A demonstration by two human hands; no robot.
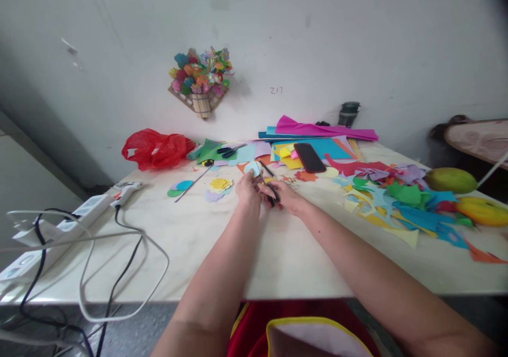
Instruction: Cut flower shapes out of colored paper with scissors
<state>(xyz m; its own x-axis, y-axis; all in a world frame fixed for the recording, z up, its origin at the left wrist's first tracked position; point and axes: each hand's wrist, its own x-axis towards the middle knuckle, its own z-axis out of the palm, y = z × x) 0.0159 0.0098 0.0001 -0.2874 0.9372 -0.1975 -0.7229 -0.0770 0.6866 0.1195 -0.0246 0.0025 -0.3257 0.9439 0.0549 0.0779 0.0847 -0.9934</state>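
Over the middle of the table, my left hand (248, 186) is closed on a small light blue paper piece (252, 167), pinched between thumb and fingers. My right hand (283, 195) grips dark-handled scissors (273, 193), whose blades point up and left toward the paper. Whether the blades touch the paper is too small to tell. Left of my hands lie yellow paper flowers (221, 184) on a lilac piece, and blue and green paper circles (184, 186) beside a thin purple strip. Just beyond my hands is a dark pencil (266, 168).
Paper scraps (413, 203) and mangoes (451, 180) cover the right side. A phone (309, 158) rests on coloured sheets at the back, near other scissors (228, 151). A red plastic bag (156, 149) lies back left; a power strip (59, 235) with loose cables occupies the left edge.
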